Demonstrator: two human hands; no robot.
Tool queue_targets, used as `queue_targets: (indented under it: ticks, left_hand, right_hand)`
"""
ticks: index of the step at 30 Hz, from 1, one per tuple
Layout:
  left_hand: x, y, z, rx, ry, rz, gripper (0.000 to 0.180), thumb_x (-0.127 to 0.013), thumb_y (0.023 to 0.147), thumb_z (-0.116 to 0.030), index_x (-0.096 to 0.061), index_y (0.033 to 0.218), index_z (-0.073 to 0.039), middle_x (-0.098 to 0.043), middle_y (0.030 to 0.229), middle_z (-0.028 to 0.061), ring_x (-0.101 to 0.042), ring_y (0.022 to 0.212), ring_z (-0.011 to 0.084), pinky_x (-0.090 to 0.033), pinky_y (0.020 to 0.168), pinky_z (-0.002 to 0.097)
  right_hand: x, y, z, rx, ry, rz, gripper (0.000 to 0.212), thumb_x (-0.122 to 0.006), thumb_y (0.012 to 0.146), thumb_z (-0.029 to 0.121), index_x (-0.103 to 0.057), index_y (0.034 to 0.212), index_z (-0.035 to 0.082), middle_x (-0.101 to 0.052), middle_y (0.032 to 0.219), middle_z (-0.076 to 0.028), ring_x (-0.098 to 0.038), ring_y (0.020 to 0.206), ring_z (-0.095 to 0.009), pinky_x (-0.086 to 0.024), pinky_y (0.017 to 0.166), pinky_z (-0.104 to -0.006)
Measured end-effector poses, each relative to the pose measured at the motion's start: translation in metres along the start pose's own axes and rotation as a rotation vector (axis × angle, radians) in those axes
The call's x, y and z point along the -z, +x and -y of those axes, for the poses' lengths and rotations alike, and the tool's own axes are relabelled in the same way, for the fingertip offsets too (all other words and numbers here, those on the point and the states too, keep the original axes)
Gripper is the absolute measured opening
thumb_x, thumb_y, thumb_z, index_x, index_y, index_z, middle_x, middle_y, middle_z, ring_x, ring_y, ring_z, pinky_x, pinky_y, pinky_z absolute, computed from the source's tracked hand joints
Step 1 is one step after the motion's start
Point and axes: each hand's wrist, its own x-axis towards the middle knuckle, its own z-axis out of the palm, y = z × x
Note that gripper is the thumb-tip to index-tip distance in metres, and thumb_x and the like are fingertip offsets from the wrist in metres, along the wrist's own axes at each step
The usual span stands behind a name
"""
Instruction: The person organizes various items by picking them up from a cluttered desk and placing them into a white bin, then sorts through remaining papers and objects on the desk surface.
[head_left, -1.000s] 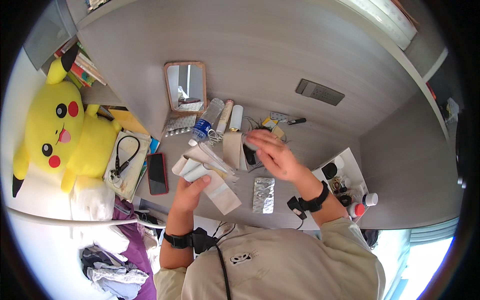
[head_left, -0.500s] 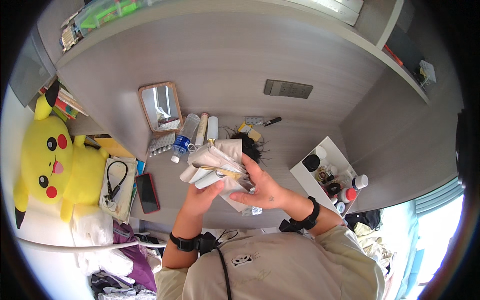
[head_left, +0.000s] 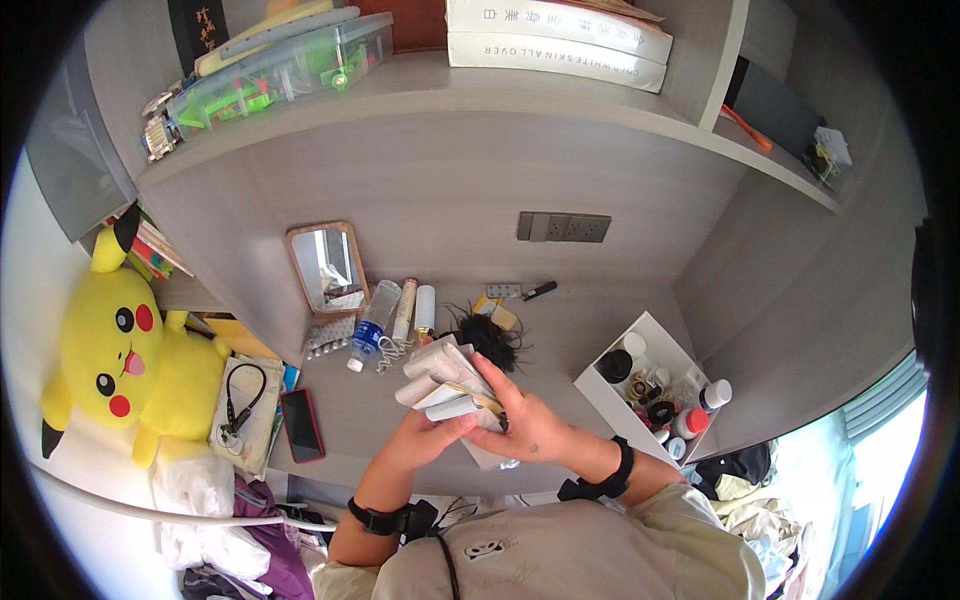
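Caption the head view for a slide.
Left hand and right hand hold a pale folded bundle above a grey desk.

The papers (head_left: pixel 443 380) look matt, the plastic bottle (head_left: pixel 374 320) glossy.

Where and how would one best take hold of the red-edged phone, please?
Probably by its long edges, from above and the near side: the phone lies flat on the desk, narrow across, with nothing on top.

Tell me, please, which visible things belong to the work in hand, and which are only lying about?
In hand:
- pale folded bundle, held between left hand and right hand

Lying about:
- phone
- plastic bottle
- open white box
- yellow plush toy
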Motion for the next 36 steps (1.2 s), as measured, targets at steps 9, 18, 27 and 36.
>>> queue_targets:
  ticks: [9,18,27,36]
  left_hand:
    - [-0.032,0.027,-0.018,-0.605,0.080,-0.379,0.095,-0.078,0.075,-0.023,-0.014,0.145,-0.010,-0.039,0.134,0.0161,-0.039,0.126,0.0260,-0.040,0.100,0.0409]
    - [-0.009,0.037,-0.047,-0.735,0.293,-0.260,0.066,-0.082,0.067,-0.036,-0.051,0.115,-0.004,-0.053,0.120,0.0128,-0.042,0.122,0.0302,-0.035,0.101,0.0450]
    - [0.018,0.028,-0.057,-0.938,0.207,-0.229,0.078,-0.086,0.064,-0.021,-0.040,0.126,-0.012,-0.031,0.140,0.0189,-0.045,0.119,0.0338,-0.044,0.093,0.0415]
    - [0.031,0.003,-0.049,-0.617,-0.088,-0.234,0.052,-0.067,0.080,-0.003,-0.036,0.120,-0.011,-0.036,0.131,0.0191,-0.044,0.117,0.0249,-0.043,0.095,0.0377]
  right_hand:
    - [-0.002,0.006,-0.012,0.071,0.284,-0.052,0.073,-0.067,0.080,0.004,-0.029,0.142,0.004,-0.050,0.130,-0.015,-0.050,0.115,-0.019,-0.041,0.095,-0.0308]
    - [-0.002,0.027,0.026,0.158,0.199,-0.115,0.071,-0.066,0.081,0.002,-0.029,0.142,0.004,-0.048,0.131,-0.015,-0.049,0.116,-0.020,-0.040,0.096,-0.0322]
    - [-0.038,0.028,0.038,0.109,0.248,-0.178,0.074,-0.067,0.082,0.002,-0.026,0.143,0.005,-0.045,0.135,-0.013,-0.048,0.118,-0.020,-0.040,0.097,-0.0328]
    - [-0.038,0.045,0.113,-0.472,-0.191,-0.070,0.078,-0.075,0.077,0.025,-0.035,0.142,0.012,-0.059,0.116,-0.020,-0.063,0.097,-0.027,-0.050,0.079,-0.0322]
